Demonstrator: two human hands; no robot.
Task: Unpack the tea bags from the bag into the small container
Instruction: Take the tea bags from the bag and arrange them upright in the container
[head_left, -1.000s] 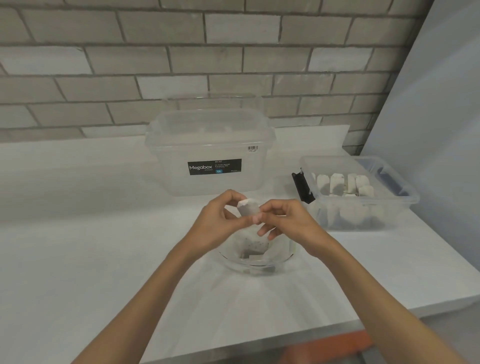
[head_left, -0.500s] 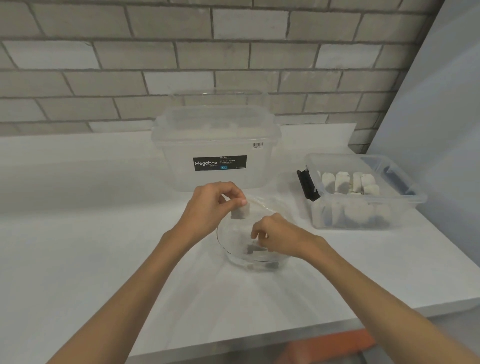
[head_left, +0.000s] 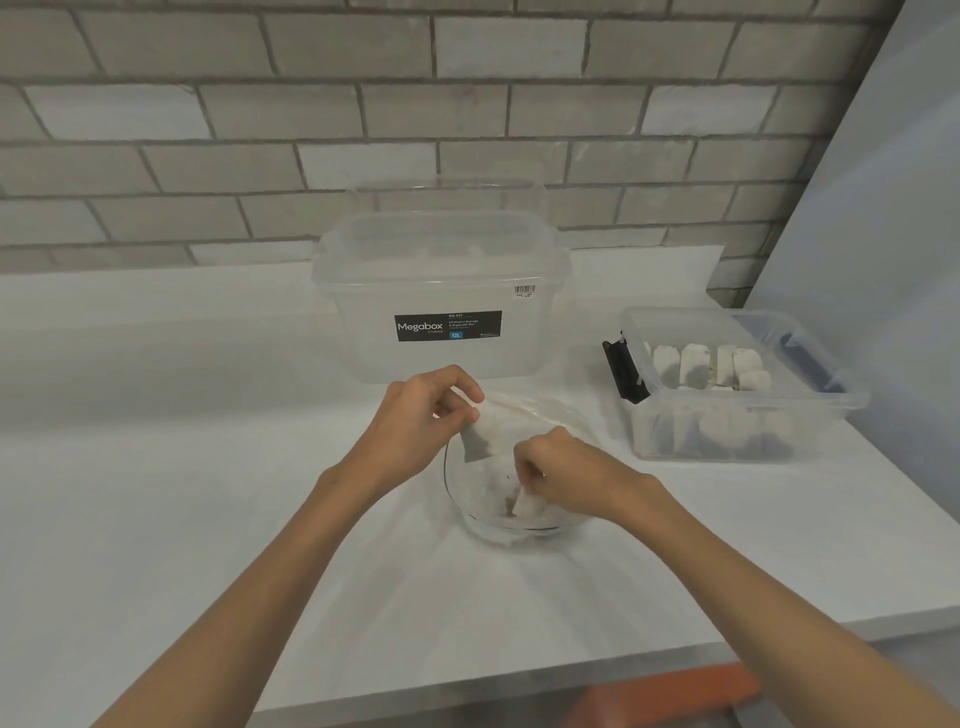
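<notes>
Glass bowl below both hands, small container to its right.
Left hand pinches a tea bag over the bowl's far rim; right hand pinches a second tea bag inside the bowl. The container is nearer the right hand.

One wide-angle camera, worn on the person's head, looks forward and down at close range. The left hand and right hand sit mid-frame over the white table; the brick wall fills the upper third of the frame.
</notes>
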